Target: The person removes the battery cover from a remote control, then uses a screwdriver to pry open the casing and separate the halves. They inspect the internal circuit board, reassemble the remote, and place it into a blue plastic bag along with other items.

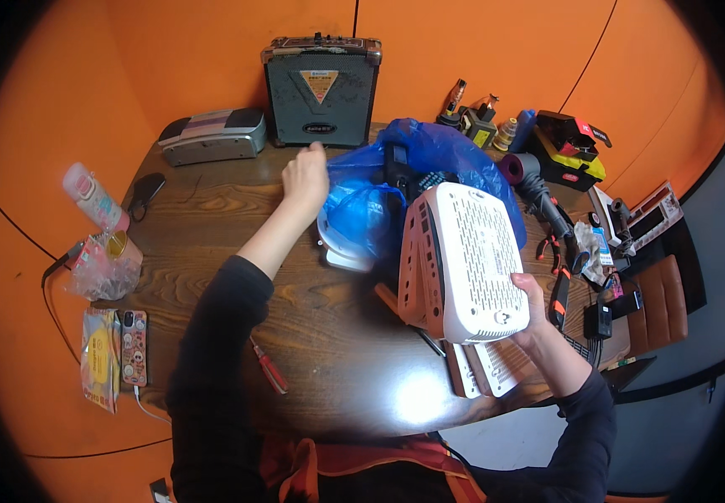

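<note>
My right hand [533, 312] grips a stack of white vented router-like boxes [484, 260] near the right end, thumb on the top one and fingers underneath. Rows of ports show along the stack's left side. My left hand [305, 178] is closed at the left edge of a blue plastic bag [455, 151], pulling that edge taut. Inside or under the bag's thin film lie a white rounded item [350, 258] and a dark device [398, 163]; the film partly hides both. More white vented panels [497, 366] lie on the table below the stack.
A grey speaker [321, 101] and a silver device [216, 138] stand at the back of the wooden table [212, 226]. A red screwdriver [269, 367] lies in front. Pliers [549, 243], a toolbox [570, 155] and cables crowd the right; a phone [134, 348] and bottle [94, 197] sit left.
</note>
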`<act>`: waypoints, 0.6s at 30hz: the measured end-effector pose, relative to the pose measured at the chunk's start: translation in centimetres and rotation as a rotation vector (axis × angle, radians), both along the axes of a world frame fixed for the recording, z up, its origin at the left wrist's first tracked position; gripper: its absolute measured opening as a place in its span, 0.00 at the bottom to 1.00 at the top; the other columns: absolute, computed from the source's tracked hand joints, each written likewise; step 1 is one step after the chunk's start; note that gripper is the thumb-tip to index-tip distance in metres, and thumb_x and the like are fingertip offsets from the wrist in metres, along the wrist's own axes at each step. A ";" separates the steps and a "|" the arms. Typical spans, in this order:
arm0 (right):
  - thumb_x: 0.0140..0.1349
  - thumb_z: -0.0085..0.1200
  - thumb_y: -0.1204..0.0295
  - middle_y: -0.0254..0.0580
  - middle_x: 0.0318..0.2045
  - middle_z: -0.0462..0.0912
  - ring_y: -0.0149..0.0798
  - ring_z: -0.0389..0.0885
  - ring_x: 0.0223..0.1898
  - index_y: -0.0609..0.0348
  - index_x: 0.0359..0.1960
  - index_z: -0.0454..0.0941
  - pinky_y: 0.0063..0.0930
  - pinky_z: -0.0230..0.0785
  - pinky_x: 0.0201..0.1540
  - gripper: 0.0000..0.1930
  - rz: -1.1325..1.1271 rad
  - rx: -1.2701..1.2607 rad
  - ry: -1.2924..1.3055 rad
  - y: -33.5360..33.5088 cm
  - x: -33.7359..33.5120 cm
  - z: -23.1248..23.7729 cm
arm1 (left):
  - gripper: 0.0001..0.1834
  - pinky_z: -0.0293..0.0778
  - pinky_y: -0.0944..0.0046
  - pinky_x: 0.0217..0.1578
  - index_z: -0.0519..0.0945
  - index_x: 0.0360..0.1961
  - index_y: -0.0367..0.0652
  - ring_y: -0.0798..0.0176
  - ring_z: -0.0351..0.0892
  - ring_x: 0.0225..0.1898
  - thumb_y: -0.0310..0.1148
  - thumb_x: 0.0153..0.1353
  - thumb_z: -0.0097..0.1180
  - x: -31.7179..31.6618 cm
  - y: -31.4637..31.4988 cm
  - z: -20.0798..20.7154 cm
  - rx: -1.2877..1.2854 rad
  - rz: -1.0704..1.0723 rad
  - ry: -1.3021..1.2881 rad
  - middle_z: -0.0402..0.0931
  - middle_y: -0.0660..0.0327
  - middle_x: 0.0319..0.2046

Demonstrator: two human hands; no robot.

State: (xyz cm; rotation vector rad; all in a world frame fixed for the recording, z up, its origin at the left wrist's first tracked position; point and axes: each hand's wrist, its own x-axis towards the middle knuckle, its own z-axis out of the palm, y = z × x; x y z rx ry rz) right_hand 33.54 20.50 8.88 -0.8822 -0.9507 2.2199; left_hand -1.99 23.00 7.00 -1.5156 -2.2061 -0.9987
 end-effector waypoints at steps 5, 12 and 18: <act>0.46 0.52 0.60 0.56 0.46 0.74 0.44 0.78 0.43 0.71 0.55 0.59 0.33 0.71 0.49 0.36 -0.077 -0.062 0.005 -0.6 -0.3 -0.1 | 0.11 0.71 0.58 0.40 0.77 0.31 0.34 0.47 0.74 0.37 0.30 0.47 0.58 2.1 6.5 0.8 0.035 -0.460 -0.085 0.74 0.49 0.32; 0.48 0.51 0.58 0.52 0.48 0.73 0.45 0.77 0.45 0.66 0.56 0.61 0.34 0.70 0.49 0.35 -0.191 -0.100 0.125 0.0 -0.5 0.3 | 0.37 0.70 0.55 0.47 0.64 0.52 0.39 0.46 0.73 0.47 0.40 0.39 0.64 7.9 10.1 -1.3 -0.503 -0.105 -0.341 0.72 0.44 0.44; 0.48 0.49 0.50 0.46 0.47 0.74 0.49 0.75 0.45 0.55 0.55 0.66 0.54 0.68 0.47 0.33 -0.280 -0.213 0.177 1.1 -0.3 1.6 | 0.36 0.71 0.59 0.45 0.68 0.45 0.33 0.47 0.75 0.44 0.39 0.33 0.66 3.5 7.2 1.6 -0.291 -0.211 -0.512 0.74 0.43 0.41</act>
